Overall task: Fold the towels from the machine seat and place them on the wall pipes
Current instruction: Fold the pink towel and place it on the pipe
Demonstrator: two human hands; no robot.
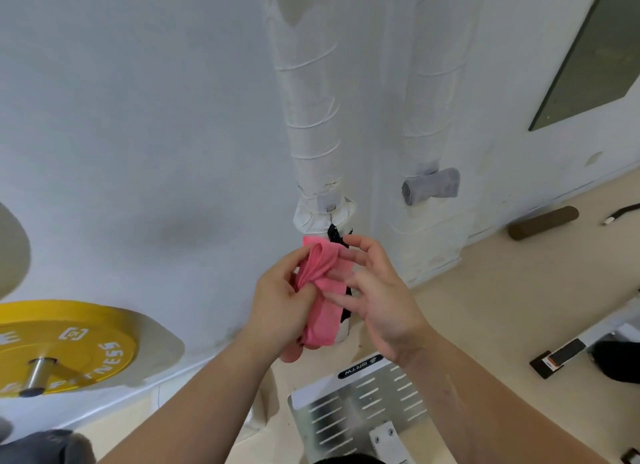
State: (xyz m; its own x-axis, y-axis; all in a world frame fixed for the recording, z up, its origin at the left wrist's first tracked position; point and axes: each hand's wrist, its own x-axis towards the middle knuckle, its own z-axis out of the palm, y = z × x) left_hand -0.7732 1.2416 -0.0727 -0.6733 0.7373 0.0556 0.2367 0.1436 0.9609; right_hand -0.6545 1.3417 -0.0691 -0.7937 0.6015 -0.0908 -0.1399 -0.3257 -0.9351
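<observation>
White wall [138, 134], two wrapped pipes [311, 117], grey towel [431, 185] on the right one, beige floor [485, 290], yellow plate [65, 346], left hand [277, 307] clamped on pink towel [323, 290], right hand [377, 290] fingers spread, touching it.

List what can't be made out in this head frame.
- Pink towel: lower end hidden behind the left hand; fold count unclear.
- Black item on the left pipe: mostly behind towel and right hand.
- Yellow plate: cut off by left edge.
- Machine seat: not in view.
</observation>
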